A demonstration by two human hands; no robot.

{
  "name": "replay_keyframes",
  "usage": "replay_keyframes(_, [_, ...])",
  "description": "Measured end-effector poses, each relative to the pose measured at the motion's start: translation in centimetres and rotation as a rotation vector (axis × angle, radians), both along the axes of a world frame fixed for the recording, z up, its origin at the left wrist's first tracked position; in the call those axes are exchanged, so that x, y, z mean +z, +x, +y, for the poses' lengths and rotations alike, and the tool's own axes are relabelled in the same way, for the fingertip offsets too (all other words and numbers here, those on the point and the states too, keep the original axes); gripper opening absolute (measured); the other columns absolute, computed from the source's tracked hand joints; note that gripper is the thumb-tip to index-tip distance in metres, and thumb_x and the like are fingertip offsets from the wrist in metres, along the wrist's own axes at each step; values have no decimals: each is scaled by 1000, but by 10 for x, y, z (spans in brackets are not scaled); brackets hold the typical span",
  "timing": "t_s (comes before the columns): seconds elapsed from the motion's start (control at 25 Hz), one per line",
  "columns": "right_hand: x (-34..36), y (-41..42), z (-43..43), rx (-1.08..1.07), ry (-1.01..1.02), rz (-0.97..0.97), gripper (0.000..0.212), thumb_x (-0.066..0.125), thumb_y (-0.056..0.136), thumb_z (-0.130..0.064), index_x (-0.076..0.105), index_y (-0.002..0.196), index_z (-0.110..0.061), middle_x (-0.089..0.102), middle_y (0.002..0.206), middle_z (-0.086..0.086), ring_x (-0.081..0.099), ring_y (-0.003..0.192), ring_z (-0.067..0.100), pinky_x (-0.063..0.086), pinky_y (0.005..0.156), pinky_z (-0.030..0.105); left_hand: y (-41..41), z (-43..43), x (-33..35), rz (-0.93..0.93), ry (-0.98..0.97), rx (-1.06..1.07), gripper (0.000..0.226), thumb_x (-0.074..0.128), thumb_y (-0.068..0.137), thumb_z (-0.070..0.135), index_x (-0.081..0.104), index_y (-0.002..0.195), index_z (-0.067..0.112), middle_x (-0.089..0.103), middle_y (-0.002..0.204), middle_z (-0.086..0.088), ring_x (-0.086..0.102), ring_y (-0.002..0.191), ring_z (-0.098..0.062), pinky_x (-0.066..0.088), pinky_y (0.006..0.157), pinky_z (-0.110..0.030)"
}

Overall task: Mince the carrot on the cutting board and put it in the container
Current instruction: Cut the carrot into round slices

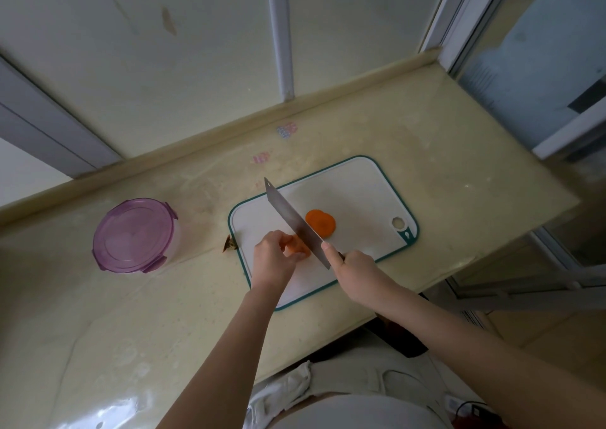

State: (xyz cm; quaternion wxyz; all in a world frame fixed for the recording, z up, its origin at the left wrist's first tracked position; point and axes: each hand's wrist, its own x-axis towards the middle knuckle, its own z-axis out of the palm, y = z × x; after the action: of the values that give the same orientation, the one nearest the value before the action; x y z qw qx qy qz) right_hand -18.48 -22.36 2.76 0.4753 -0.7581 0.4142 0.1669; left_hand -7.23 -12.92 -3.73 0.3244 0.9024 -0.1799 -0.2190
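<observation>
Carrot (299,247) lies on the cutting board (360,192), held under the curled left hand (273,258), just left of the slanting knife (295,219). The right hand (355,266) grips its handle, and slices (320,222) lie beyond the blade.

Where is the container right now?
In the head view, the purple-lidded container stands on the counter, on the left side, to the left of the cutting board and apart from it.
</observation>
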Motion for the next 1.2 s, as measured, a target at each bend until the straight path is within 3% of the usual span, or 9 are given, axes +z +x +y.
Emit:
replay_keyframes(0.04, [0, 4, 1, 4, -11, 9, 38, 23, 103, -43, 22, 65, -37, 39, 65, 4, 48, 66, 20, 39, 60, 30, 0, 0, 0, -9, 6, -6, 31, 76, 76, 20, 63, 102, 10, 59, 97, 0, 53, 86, -12, 41, 75, -19])
replay_keyframes(0.12, [1, 13, 2, 51, -44, 27, 54, 22, 99, -55, 40, 62, -21, 45, 62, 4, 48, 58, 16, 36, 52, 25, 0, 0, -1, -22, 13, -3, 31, 76, 76, 21, 63, 102, 10, 60, 97, -1, 53, 85, -12, 41, 75, -19])
replay_keyframes(0.2, [-1, 23, 5, 52, -72, 30, 62, 21, 98, -58, 44, 63, -12, 48, 61, 4, 47, 55, 13, 33, 49, 24, -1, 0, -1, -29, 20, -5, 29, 75, 77, 22, 63, 101, 11, 60, 97, -1, 53, 85, -12, 40, 74, -19])
replay_keyframes(0.36, [-1, 45, 3, 70, -66, -3, 58, 23, 99, -55, 41, 62, -14, 45, 61, 3, 44, 54, 13, 31, 49, 24, -2, -1, 0, -29, 32, -12, 27, 74, 79, 21, 62, 102, 11, 60, 99, -2, 52, 84, -11, 41, 75, -18])
replay_keyframes(0.52, [2, 48, -1, 139, -34, 1, 45, 21, 101, -52, 32, 64, -28, 42, 65, 2, 41, 56, 12, 34, 51, 23, 0, 0, 1, -16, 10, 3, 33, 76, 77, 23, 63, 104, 9, 61, 100, -1, 52, 86, -11, 41, 76, -19])
replay_keyframes(0.68, [2, 35, 0, 135, -73, 61, 61, 19, 97, -59, 40, 62, -14, 44, 61, 3, 44, 54, 14, 33, 51, 24, 4, 0, 2, 26, -10, 39, 33, 77, 75, 24, 63, 101, 9, 61, 95, 0, 54, 84, -12, 40, 74, -19])
replay_keyframes(0.92, [11, -6, -15, 189, -44, 116, 56, 22, 96, -59, 39, 63, -17, 43, 63, 2, 39, 54, 9, 31, 51, 17, 8, -1, 2, 94, -14, 51, 32, 79, 73, 23, 63, 98, 10, 63, 93, -2, 57, 85, -14, 41, 72, -21])
replay_keyframes(1.2, [-2, 6, -4, 180, -71, 89, 57, 22, 98, -57, 41, 63, -16, 45, 63, 2, 42, 55, 11, 32, 49, 21, 6, -1, 7, 53, 23, 10, 30, 77, 75, 21, 62, 99, 10, 58, 93, 0, 52, 84, -12, 37, 71, -19])
